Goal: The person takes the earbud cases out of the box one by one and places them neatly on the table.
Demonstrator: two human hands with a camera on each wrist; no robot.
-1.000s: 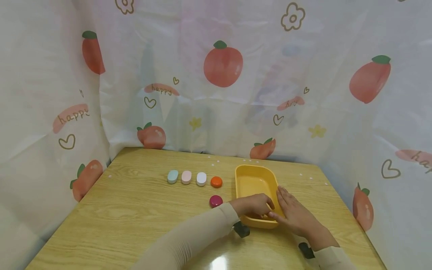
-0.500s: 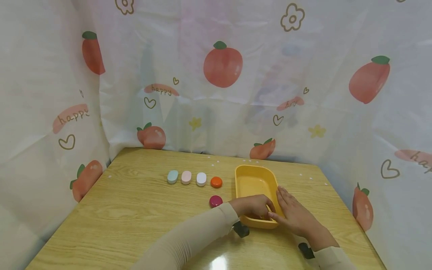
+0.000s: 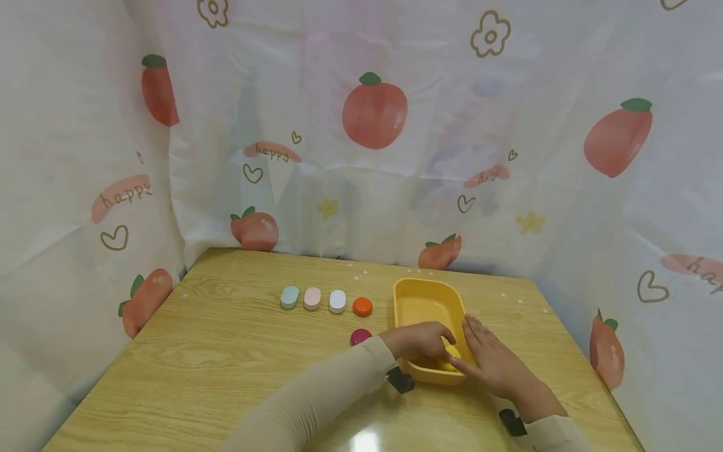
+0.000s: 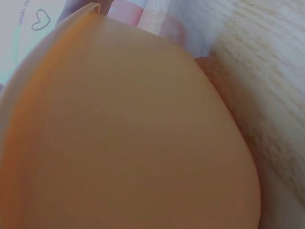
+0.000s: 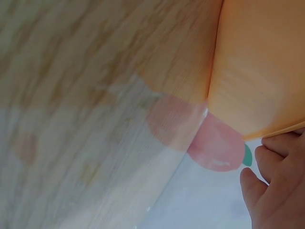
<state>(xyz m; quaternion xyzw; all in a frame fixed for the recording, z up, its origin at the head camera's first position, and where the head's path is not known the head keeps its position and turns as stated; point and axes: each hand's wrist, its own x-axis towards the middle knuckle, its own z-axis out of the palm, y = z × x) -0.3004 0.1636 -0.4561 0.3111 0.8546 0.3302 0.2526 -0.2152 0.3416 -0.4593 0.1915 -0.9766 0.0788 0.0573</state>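
My left hand [image 3: 426,341] reaches over the near left rim of a yellow plastic bin [image 3: 429,302], its fingers curled round a small bright yellow rounded piece [image 3: 452,355] near the bin's front end. Part of that piece is hidden by the hand. With straight fingers, my right hand [image 3: 497,364] lies along the bin's right wall; its thumb points inward close to the yellow piece. In the right wrist view several fingertips of the right hand [image 5: 281,176] touch the bin's rim. The bin's wall [image 4: 133,119] fills most of the left wrist view and hides the left hand.
Left of the bin a row holds a mint oval piece [image 3: 290,297], a pink one [image 3: 312,299], a white one [image 3: 337,301] and an orange round one [image 3: 363,307]. A magenta round piece [image 3: 360,337] sits nearer, partly behind the left sleeve. Printed cloth [image 3: 373,207] encloses the table.
The left hand has drawn up slightly inside the bin, and the yellow piece, hidden before, now shows by its fingers. My right hand stays against the bin wall.
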